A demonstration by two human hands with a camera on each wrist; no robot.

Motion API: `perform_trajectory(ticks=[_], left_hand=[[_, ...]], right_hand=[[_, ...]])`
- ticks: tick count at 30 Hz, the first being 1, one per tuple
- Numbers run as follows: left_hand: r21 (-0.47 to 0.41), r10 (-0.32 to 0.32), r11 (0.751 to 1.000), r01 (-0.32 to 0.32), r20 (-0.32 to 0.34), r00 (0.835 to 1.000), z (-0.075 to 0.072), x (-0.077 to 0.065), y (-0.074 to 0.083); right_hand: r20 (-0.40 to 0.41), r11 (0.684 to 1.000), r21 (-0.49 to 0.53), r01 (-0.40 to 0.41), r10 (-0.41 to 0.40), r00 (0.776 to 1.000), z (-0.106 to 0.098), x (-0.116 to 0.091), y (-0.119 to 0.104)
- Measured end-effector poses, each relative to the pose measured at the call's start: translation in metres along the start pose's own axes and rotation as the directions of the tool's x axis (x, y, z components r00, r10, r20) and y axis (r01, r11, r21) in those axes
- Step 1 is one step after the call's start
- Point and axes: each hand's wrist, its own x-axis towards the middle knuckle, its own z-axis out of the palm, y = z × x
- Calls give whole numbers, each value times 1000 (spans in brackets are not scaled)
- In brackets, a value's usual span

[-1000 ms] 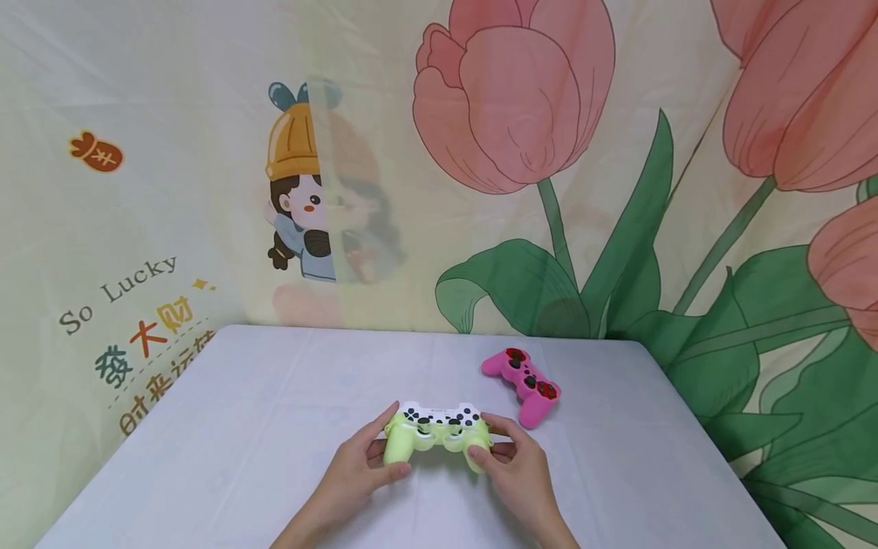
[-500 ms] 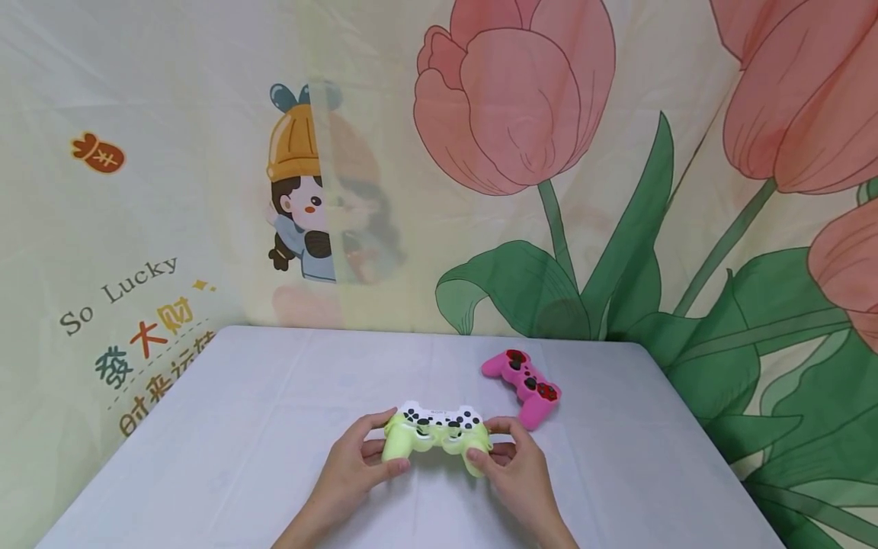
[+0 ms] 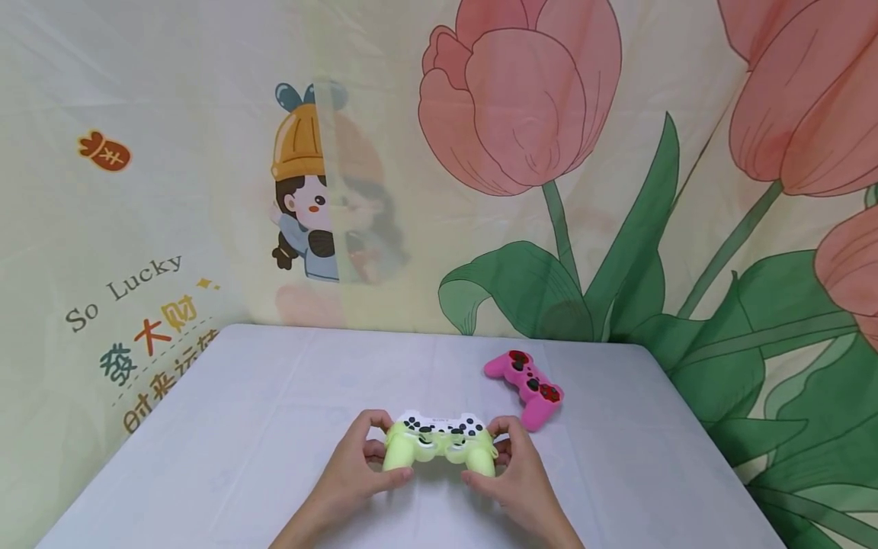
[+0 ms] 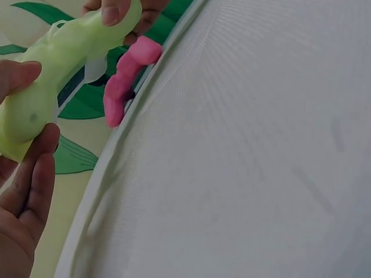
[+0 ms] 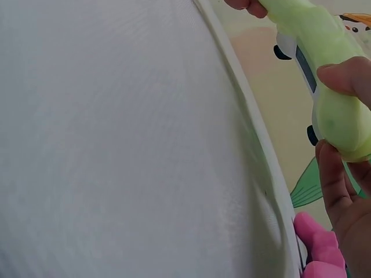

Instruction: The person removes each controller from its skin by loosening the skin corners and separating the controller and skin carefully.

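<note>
Between my hands is a white game controller (image 3: pixel 439 424) with black buttons, its lower part and grips covered by a pale green sleeve (image 3: pixel 399 450). My left hand (image 3: pixel 353 465) grips its left end, thumb on the near side and fingers behind. The right end is held the same way by my right hand (image 3: pixel 517 473). Both wrist views show the sleeved controller (image 4: pixel 75 46) (image 5: pixel 342 119) raised off the table, pinched between thumbs and fingers. A pink controller (image 3: pixel 535 393) with black sticks and red button areas lies on the table, beyond my right hand.
A white cloth covers the table (image 3: pixel 274 396), whose far edge meets a printed curtain (image 3: pixel 384 305). The curtain bears pink tulips, green leaves, a cartoon figure and lettering.
The held controller has tilted and come slightly lower in the head view, its grips now facing more toward me. Both hands keep hold of it. The pink controller stays put.
</note>
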Motion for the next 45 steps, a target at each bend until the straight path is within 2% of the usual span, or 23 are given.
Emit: perform_trajectory(ticks=[6, 14, 24, 35, 41, 45], left_hand=[[48, 39, 998, -40, 3, 999, -1, 0, 0], [96, 63, 994, -61, -23, 998, 2, -1, -1], [138, 114, 985, -107, -42, 993, 3, -1, 0], [161, 218, 966, -202, -88, 972, 4, 2, -4], [124, 163, 981, -152, -85, 983, 5, 4, -6], [117, 140, 985, -129, -95, 986, 6, 5, -8]], right_hand=[[-19, 998, -25, 57, -58, 998, 1, 0, 1], [-62, 989, -76, 130, -135, 989, 5, -2, 2], [-165, 966, -88, 245, -256, 952, 11, -3, 2], [-180, 972, -78, 220, -230, 956, 10, -2, 0], [-146, 986, -67, 153, -161, 976, 9, -2, -1], [-135, 989, -57, 140, -146, 980, 7, -1, -2]])
